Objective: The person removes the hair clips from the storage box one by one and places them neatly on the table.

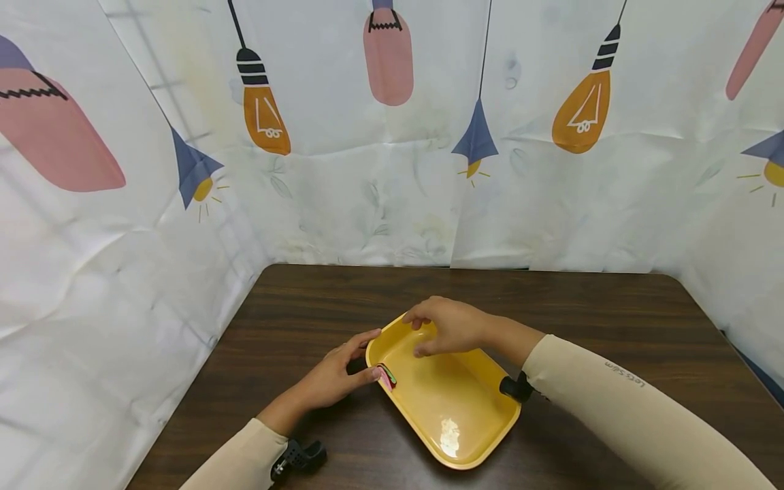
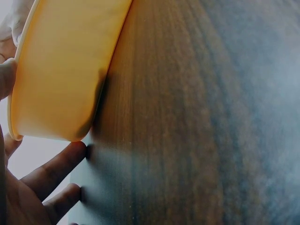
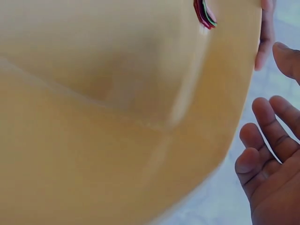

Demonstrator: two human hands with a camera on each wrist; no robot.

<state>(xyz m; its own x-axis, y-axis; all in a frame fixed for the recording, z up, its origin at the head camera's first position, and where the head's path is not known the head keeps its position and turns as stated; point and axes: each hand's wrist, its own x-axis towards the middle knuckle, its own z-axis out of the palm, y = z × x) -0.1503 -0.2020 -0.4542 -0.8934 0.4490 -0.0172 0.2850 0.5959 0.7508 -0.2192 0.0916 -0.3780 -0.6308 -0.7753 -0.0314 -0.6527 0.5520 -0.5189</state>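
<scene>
A yellow plastic tray (image 1: pixel 450 395) lies at an angle on the dark wooden table. At its left corner my left hand (image 1: pixel 335 376) grips the rim, with the thumb on the long side and the fingers spread round the end. In the left wrist view, the fingertips touch the outer wall of the tray (image 2: pixel 61 70). My right hand (image 1: pixel 450 327) hovers over the far end of the tray, fingers loosely bent and holding nothing. Against the tray's inner left wall lies a small bundle of thin pink, green, red and dark bands (image 1: pixel 387 378), too small to name surely.
The brown wood-grain table (image 1: pixel 588 306) runs out on all sides of the tray. White printed cloth (image 1: pixel 380 197) hangs behind its far edge and down the left and right sides. Dark straps with devices (image 1: pixel 300 457) sit on both wrists.
</scene>
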